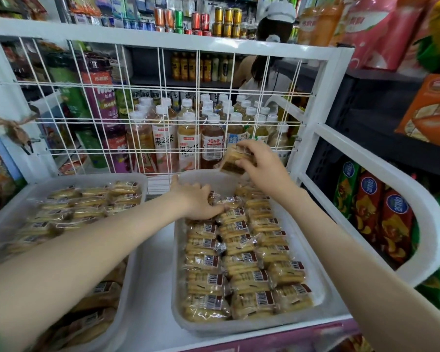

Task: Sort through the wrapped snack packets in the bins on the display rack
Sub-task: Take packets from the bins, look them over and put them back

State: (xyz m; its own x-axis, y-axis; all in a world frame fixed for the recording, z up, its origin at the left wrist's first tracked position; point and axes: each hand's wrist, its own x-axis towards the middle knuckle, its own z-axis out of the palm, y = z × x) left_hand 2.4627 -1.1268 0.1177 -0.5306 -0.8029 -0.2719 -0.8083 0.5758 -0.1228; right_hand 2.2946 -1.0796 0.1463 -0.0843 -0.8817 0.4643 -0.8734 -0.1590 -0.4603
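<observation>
As the right hand (263,170) pinches a clear-wrapped golden biscuit packet (235,158), the left hand (197,200) grips packets (230,201) in the translucent white plastic bin (239,326).

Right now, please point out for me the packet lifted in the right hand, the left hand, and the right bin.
lifted packet (229,161): head view, its wrapper face.
left hand (196,202): head view, back of hand.
right bin (239,327): head view, near front rim.
</observation>
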